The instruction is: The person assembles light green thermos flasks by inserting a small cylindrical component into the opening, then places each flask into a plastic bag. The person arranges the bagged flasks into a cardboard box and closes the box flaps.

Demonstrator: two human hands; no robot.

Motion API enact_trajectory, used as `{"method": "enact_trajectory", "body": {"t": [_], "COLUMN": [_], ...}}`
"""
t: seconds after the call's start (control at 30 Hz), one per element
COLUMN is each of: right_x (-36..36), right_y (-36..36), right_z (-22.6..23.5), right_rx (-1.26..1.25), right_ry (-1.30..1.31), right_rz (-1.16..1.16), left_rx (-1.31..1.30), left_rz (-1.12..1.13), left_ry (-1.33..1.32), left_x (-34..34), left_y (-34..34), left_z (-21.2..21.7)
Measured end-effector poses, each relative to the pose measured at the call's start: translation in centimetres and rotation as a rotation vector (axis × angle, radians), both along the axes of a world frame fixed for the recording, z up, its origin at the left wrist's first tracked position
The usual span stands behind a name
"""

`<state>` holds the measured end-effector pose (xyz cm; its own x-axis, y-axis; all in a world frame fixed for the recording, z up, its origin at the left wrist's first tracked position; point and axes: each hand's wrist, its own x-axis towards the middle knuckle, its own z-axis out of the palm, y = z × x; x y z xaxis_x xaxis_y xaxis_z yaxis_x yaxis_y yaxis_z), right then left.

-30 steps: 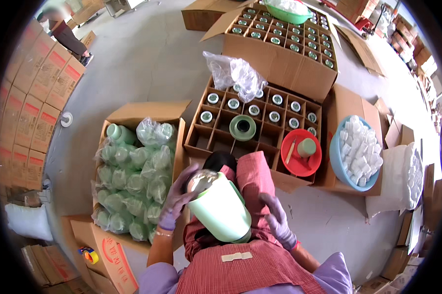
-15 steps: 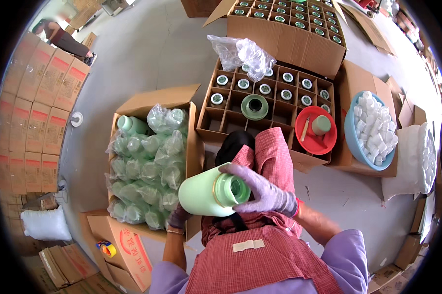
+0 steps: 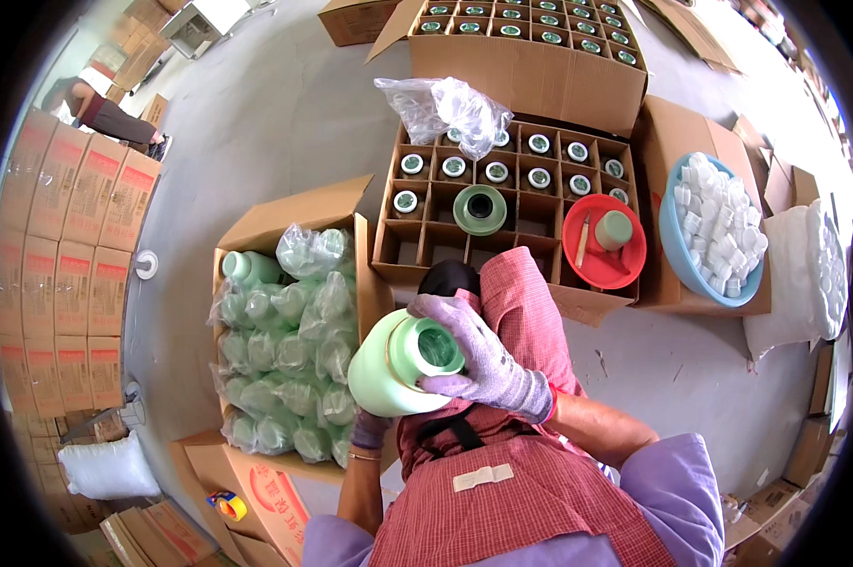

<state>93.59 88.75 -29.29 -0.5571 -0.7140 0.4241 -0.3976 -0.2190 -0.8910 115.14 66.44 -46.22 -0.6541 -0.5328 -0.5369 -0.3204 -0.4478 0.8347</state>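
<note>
A pale green wide-mouthed bottle (image 3: 375, 373) is tilted over my lap, its open mouth facing up and to the right. My right hand (image 3: 483, 369), in a grey-purple glove, grips it around the neck, thumb and fingers on opposite sides of the rim. Under the bottle's lower side, my gloved left hand (image 3: 370, 430) holds the body; its fingers are mostly hidden. To the left stands an open carton (image 3: 363, 274) of green bottles (image 3: 299, 354) wrapped in clear plastic. One bottle (image 3: 250, 268) at its far left corner looks unwrapped.
Ahead is a divided carton (image 3: 398, 248) with white-rimmed bottles, a green funnel-like piece (image 3: 479, 210) and clear plastic bags (image 3: 455, 109). On its right side sits a red bowl (image 3: 625, 269) with a green cup (image 3: 614, 230). Farther right, a blue basin (image 3: 683, 265) holds white caps (image 3: 719, 227).
The bottle has turned so its mouth points more upward. My right hand has shifted left with it, its thumb now at the near rim. The whole view has shifted slightly.
</note>
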Motion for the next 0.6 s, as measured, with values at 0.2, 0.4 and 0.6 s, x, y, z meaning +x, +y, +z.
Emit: {"method": "enact_trajectory", "body": {"t": [0.2,0.4,0.6], "right_x": [0.9,-6.3,-20.1], "right_y": [5.9,9.8,-1.6], "right_z": [-4.7,-5.5,-16.4], "right_rx": [0.104,0.490,0.573], "right_ry": [0.070,0.177,0.591], "right_rz": [-0.236,-0.007,-0.371], "left_rx": [-0.177,-1.273,-1.305], "left_rz": [-0.266,-1.371,-1.507], "left_ry": [0.185,0.077,0.082], "left_x": [-7.0,-20.5,-20.2], "left_y": [-5.4,3.3,5.7], "left_z": [9.2,20.2,15.3]}}
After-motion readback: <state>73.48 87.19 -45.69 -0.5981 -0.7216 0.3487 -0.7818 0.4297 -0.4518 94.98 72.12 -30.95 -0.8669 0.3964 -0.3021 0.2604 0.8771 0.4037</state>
